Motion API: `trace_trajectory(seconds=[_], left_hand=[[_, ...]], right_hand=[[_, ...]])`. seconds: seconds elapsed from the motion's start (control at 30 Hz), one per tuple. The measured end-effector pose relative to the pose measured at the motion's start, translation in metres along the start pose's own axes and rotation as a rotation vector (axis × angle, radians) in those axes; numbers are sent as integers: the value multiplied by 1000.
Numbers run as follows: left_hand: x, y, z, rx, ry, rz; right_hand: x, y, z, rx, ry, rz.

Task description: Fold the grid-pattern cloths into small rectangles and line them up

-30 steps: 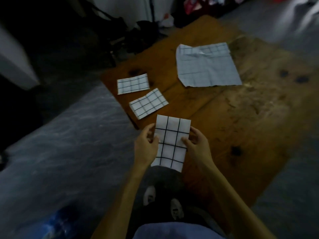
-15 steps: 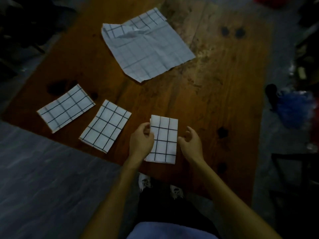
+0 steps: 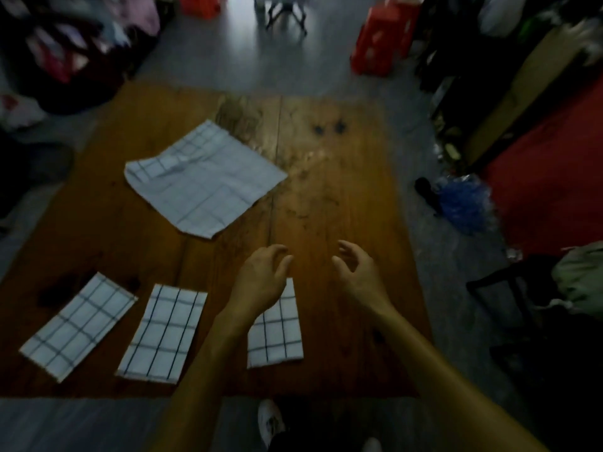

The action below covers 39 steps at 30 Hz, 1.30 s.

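Three folded grid-pattern cloths lie in a row near the table's front edge: the left one [image 3: 78, 326], the middle one [image 3: 163, 332] and the right one [image 3: 277, 331]. A larger unfolded grid cloth [image 3: 204, 179] lies farther back, left of centre. My left hand [image 3: 261, 278] hovers over the top of the right folded cloth, fingers curled and apart, holding nothing. To its right, my right hand [image 3: 357, 272] is over bare wood, also empty with fingers apart. My left forearm hides part of the right folded cloth.
The brown wooden table [image 3: 342, 197] has dark knots. A blue plastic bundle [image 3: 463, 203] lies on the floor to the right, red bags [image 3: 378, 44] at the back, a dark chair [image 3: 512, 288] and a red surface [image 3: 554, 177] on the right.
Both hands have let go of the third folded cloth, which now lies on the table beside the other two. The hands have moved forward, and the camera has tilted up.
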<state>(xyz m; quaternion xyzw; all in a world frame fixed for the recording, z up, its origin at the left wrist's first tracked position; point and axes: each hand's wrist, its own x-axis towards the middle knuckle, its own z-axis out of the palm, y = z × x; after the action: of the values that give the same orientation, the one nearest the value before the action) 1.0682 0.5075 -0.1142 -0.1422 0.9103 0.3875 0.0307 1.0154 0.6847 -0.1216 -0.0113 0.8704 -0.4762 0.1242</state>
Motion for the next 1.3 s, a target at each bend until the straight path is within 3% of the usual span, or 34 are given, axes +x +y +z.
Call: trace_trajectory(seconds=[0.27, 0.47, 0.73, 1.0, 1.3], left_hand=[[-1, 200, -17, 299, 81, 393], [-51, 362, 0, 178, 275, 649], [-91, 519, 34, 127, 363, 865], [-92, 594, 76, 243, 361, 917], [-29, 632, 120, 235, 401, 957]], right_hand=[[-4, -69, -198, -39, 221, -347], [-51, -85, -370, -149, 405, -603], [-110, -67, -545, -285, 482, -697], [-117, -48, -620, -358, 578, -733], [-52, -29, -658, -396, 577, -718]])
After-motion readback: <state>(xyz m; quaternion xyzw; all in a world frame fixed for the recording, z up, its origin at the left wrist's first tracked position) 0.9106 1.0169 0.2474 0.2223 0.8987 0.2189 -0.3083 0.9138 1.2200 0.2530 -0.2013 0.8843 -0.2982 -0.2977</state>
